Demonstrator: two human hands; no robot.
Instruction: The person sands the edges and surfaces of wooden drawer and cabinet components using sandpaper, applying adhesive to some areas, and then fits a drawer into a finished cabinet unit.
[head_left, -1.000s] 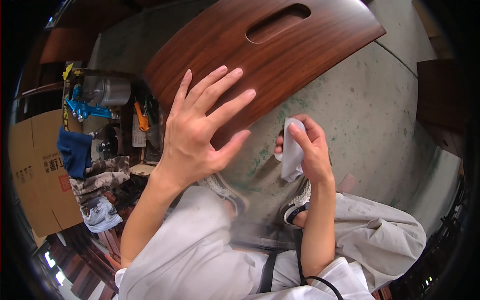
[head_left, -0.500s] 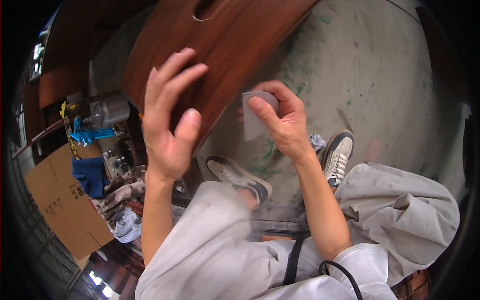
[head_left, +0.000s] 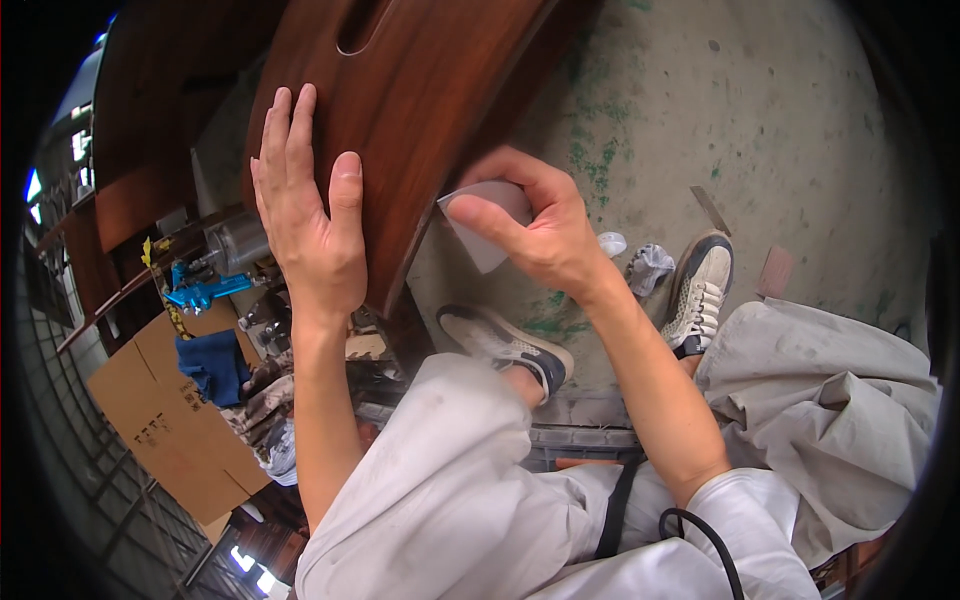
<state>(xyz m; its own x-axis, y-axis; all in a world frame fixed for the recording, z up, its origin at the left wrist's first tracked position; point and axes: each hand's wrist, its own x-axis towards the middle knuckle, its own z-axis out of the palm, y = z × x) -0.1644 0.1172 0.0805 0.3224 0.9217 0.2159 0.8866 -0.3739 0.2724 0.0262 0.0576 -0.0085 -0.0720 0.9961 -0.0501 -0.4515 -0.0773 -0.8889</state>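
Note:
A curved, dark reddish-brown wooden panel [head_left: 420,100] with a rounded slot fills the upper middle. My left hand [head_left: 315,235] is open along its left part, palm toward the wood and fingers stretched out; whether the whole palm touches cannot be told. My right hand [head_left: 550,225] is closed at the panel's right edge, pinching a folded piece of pale grey sandpaper [head_left: 505,198] between thumb and fingers. The sandpaper's corner is right beside the edge of the wood. Some right fingertips are hidden behind the paper and slightly blurred.
A blue spray gun [head_left: 205,290] with a metal cup, a dark blue cloth [head_left: 213,368] and a cardboard box [head_left: 175,420] are at the left. On the concrete floor [head_left: 760,120] lie a pinkish piece [head_left: 776,271], a thin strip [head_left: 711,211] and a crumpled wad [head_left: 650,268] near my shoe.
My right hand has brought the sandpaper left to the panel's edge. My left hand's fingers have straightened and drawn together against the panel's left side. The view has shifted a little.

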